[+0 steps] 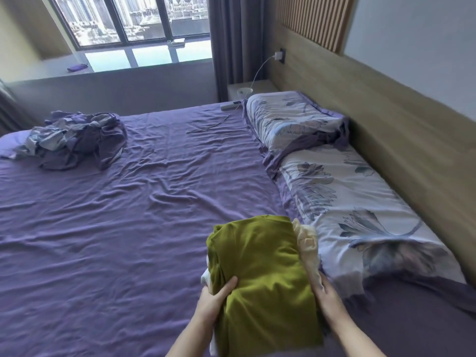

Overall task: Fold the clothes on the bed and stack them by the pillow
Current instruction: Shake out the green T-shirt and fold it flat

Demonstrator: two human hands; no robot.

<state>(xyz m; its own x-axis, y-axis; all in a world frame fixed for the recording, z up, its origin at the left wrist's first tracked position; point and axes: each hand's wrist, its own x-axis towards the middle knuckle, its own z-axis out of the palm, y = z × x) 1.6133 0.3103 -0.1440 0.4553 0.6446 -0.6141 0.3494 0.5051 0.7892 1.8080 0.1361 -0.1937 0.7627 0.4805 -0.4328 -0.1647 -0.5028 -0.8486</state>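
A stack of folded clothes is held above the purple bed sheet (pixel 128 228), near the front. An olive-green garment (pixel 260 269) lies on top, with cream and white pieces (pixel 307 240) showing beneath it at the right and left edges. My left hand (pixel 215 297) grips the stack's left side, thumb on the green cloth. My right hand (pixel 327 297) holds the right side, its fingers under the fabric and mostly hidden. A floral pillow (pixel 360 215) lies just right of the stack, along the headboard.
A second floral pillow (pixel 291 119) sits farther back by the headboard (pixel 386 119). A crumpled purple and floral heap (pixel 77 140) lies at the far left. A charger cable (pixel 219 122) trails across the sheet from the nightstand (pixel 249 88).
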